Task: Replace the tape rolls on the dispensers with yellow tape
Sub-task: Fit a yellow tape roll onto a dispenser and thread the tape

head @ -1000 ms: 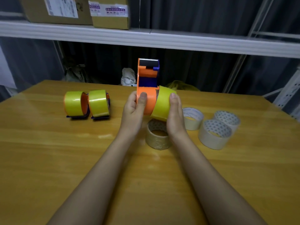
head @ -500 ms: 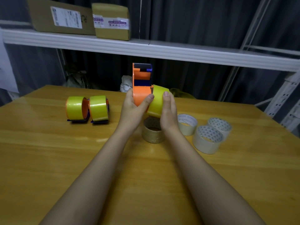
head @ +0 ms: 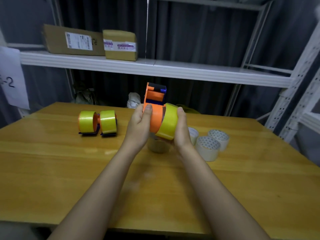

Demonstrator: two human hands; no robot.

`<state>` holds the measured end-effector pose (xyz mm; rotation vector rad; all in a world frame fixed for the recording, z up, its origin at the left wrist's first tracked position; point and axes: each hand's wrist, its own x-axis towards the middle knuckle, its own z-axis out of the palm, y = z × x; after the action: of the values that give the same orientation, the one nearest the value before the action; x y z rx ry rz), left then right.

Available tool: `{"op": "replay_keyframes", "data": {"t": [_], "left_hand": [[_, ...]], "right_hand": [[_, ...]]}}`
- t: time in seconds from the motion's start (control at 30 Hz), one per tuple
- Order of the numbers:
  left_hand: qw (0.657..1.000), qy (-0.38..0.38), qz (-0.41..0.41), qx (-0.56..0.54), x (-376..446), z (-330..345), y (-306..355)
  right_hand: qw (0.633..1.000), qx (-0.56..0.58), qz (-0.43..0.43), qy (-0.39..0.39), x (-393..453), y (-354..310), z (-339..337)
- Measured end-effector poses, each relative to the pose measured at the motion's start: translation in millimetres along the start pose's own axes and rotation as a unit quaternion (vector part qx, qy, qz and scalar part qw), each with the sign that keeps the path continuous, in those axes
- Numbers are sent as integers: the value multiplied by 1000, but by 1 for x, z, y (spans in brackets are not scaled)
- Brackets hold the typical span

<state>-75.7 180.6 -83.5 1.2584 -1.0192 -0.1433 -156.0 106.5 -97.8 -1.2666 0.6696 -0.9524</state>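
1. The left hand grips the orange dispenser; the right hand grips the yellow roll, held above the bench.
2. Square the tilted roll to the hub (it looks half seated), then press evenly.

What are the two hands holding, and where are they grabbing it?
The left hand grips the orange dispenser by its round hub, thumb on top. The right hand holds the yellow tape roll around its outer side.

The wooden table bears two yellow-taped dispensers, a brownish roll, three whitish rolls.
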Motion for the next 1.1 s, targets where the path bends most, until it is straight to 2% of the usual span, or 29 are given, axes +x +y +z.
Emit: {"op": "replay_keyframes", "data": {"t": [0.1,0.27,0.4,0.57,0.73,0.93,1.1], "left_hand": [[1000,-12,19,18,-6,-3,9],[997,-45,43,51,-19,-8,20],[999,-27,22,32,-23,-10,24],[999,-22,-2,24,-28,-9,25],[1000,-18,-22,6,-29,-9,25],[998,-29,-44,-26,-23,-13,21],[991,-30,-105,-79,-17,-12,11]], "right_hand": [[999,29,22,-11,-12,-10,0],[999,-18,-10,-48,-20,-19,-8],[992,-96,-43,-71,-34,-19,-8],[993,-71,-72,-67,-38,-10,-12],[987,-94,-106,-72,-39,-1,-12],[963,-170,-183,-100,-33,7,-18],[935,-246,-235,-102,-22,12,-25]]}}
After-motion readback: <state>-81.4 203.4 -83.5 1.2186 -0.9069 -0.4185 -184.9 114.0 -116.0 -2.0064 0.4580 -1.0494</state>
